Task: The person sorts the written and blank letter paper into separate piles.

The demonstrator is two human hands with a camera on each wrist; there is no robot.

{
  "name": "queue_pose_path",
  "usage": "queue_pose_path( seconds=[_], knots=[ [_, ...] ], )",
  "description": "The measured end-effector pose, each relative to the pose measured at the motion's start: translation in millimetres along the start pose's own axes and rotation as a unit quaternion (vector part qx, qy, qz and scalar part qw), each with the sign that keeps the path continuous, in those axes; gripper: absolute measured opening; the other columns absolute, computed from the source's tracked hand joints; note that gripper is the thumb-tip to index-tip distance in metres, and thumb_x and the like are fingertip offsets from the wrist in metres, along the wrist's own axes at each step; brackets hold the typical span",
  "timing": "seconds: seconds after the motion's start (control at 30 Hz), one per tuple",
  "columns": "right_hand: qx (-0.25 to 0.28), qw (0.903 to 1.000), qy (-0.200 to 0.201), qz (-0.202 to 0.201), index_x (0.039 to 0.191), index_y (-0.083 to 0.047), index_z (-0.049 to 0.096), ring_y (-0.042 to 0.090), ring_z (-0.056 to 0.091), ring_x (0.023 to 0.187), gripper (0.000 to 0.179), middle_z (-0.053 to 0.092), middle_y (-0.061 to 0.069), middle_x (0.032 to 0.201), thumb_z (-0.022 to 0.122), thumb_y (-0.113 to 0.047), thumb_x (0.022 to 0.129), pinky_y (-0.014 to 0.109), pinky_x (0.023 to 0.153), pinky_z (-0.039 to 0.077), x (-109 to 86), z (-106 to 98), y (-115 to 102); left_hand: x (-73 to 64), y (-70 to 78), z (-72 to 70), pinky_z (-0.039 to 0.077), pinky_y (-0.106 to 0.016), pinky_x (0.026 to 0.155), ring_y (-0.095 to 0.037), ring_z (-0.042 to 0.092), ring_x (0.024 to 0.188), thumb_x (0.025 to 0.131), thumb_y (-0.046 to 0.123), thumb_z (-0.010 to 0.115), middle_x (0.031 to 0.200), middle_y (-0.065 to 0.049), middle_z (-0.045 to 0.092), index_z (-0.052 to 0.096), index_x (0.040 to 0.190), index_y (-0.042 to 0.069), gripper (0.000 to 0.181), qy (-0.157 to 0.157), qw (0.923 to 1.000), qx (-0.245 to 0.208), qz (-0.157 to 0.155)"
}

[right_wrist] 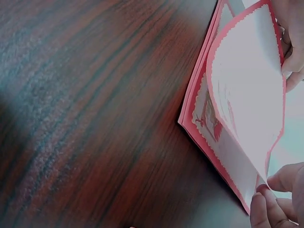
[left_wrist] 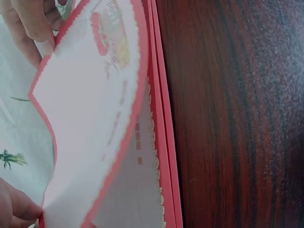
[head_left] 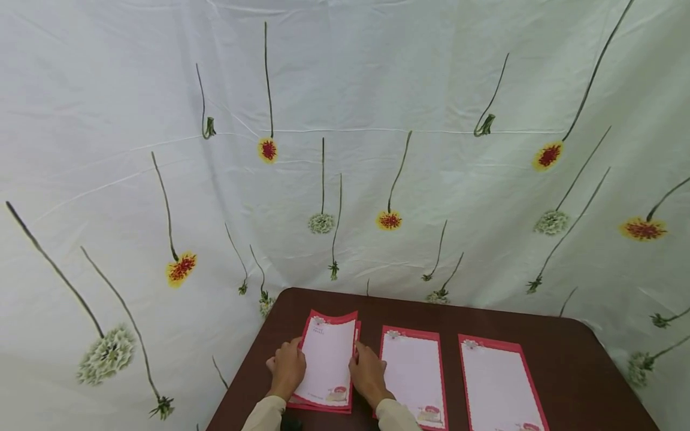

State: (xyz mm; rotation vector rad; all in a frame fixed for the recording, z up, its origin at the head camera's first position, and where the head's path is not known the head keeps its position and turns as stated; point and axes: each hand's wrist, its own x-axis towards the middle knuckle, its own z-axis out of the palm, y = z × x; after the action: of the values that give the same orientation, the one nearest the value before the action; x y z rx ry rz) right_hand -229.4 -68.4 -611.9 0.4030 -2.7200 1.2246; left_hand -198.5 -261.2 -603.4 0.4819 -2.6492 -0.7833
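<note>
A white letter sheet with a red scalloped border (head_left: pixel 327 356) is bowed and partly lifted. My left hand (head_left: pixel 288 366) holds its left edge. My right hand (head_left: pixel 369 372) grips the right edge, and in the right wrist view the thumb and fingers (right_wrist: pixel 282 178) pinch it. Beneath lies a stack of similar red-bordered sheets (left_wrist: pixel 164 142), with faint print showing under the curve. Near the held sheet's lower right corner is a small printed picture (head_left: pixel 338 393).
Two more red-bordered sheets lie to the right, a middle one (head_left: pixel 412 374) and a far-right one (head_left: pixel 501 383). All rest on a dark brown wooden table (head_left: pixel 582 371). A white flower-print cloth (head_left: pixel 356 90) hangs behind it. A small black object (head_left: pixel 291 423) shows at the near edge.
</note>
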Motion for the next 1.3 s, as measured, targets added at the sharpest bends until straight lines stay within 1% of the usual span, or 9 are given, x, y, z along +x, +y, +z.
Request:
queue_pose_path(
  seconds=[0.13,0.3,0.37,0.53,0.67,0.87,1.03,1.3],
  knots=[
    [-0.013,0.9999,-0.001,0.002,0.127,0.003,0.069,0.029,0.066,0.092,0.037,0.063,0.006,0.088,0.075,-0.008,0.092,0.056,0.077,0.041,0.0,2,1,-0.6,-0.9,0.0,0.036,-0.063,0.087,-0.048,0.063,0.104,0.097,0.003,0.06,0.11,-0.027,0.068,0.068,0.129,-0.005,0.034,-0.008,1.0,0.0,-0.005],
    [-0.025,0.9995,-0.009,0.017,0.132,0.004,0.068,0.035,0.064,0.103,0.044,0.064,0.016,0.105,0.077,-0.013,0.091,0.056,0.077,0.042,-1.1,2,0,-2.3,-0.6,1.1,0.034,-0.064,0.089,-0.048,0.061,0.107,0.094,0.004,0.063,0.111,-0.028,0.068,0.068,0.128,-0.008,0.036,-0.013,0.9998,-0.007,-0.016],
    [-0.027,0.9992,-0.015,0.026,0.134,0.004,0.067,0.037,0.062,0.107,0.047,0.063,0.019,0.109,0.077,-0.014,0.091,0.057,0.079,0.042,-1.5,2,-1,-2.3,-0.7,0.6,0.033,-0.064,0.09,-0.048,0.059,0.109,0.094,0.004,0.063,0.114,-0.028,0.067,0.067,0.13,-0.008,0.037,-0.026,0.9993,-0.008,-0.026],
    [-0.028,0.9984,-0.023,0.044,0.135,0.005,0.067,0.037,0.058,0.106,0.049,0.059,0.019,0.106,0.075,-0.015,0.09,0.058,0.079,0.041,-2.2,3,-2,-3.6,-1.9,-1.8,0.032,-0.065,0.093,-0.048,0.053,0.114,0.095,0.006,0.063,0.12,-0.03,0.061,0.064,0.132,-0.009,0.04,-0.056,0.9976,0.001,-0.041],
    [-0.034,0.9976,-0.026,0.054,0.135,0.004,0.067,0.038,0.058,0.106,0.05,0.058,0.019,0.106,0.075,-0.016,0.09,0.059,0.08,0.04,-2.1,7,1,-6.1,-3.1,-0.5,0.031,-0.065,0.094,-0.048,0.049,0.118,0.095,0.006,0.063,0.123,-0.03,0.057,0.062,0.133,-0.01,0.041,-0.06,0.9971,0.0,-0.047],
    [-0.052,0.9961,-0.036,0.062,0.133,0.003,0.067,0.042,0.06,0.109,0.05,0.06,0.022,0.108,0.076,-0.016,0.088,0.063,0.083,0.042,-1.5,10,1,-6.6,-8.8,5.0,0.03,-0.064,0.095,-0.048,0.045,0.121,0.095,0.007,0.062,0.125,-0.031,0.052,0.061,0.133,-0.011,0.041,-0.063,0.9965,0.0,-0.055],
    [-0.06,0.9947,-0.045,0.07,0.132,0.002,0.068,0.044,0.061,0.11,0.048,0.061,0.024,0.11,0.075,-0.017,0.088,0.067,0.085,0.042,-4.1,11,3,-7.7,-11.3,6.6,0.03,-0.065,0.096,-0.049,0.044,0.121,0.095,0.006,0.061,0.125,-0.031,0.052,0.061,0.133,-0.012,0.042,-0.067,0.9961,-0.002,-0.058],
    [-0.053,0.9958,-0.043,0.061,0.128,0.004,0.068,0.046,0.063,0.107,0.045,0.062,0.025,0.108,0.073,-0.017,0.088,0.069,0.083,0.041,-4.8,9,5,-9.7,-11.2,7.4,0.03,-0.066,0.095,-0.048,0.046,0.118,0.095,0.005,0.06,0.122,-0.031,0.054,0.061,0.131,-0.012,0.04,-0.069,0.9963,-0.007,-0.052]
  ],
)
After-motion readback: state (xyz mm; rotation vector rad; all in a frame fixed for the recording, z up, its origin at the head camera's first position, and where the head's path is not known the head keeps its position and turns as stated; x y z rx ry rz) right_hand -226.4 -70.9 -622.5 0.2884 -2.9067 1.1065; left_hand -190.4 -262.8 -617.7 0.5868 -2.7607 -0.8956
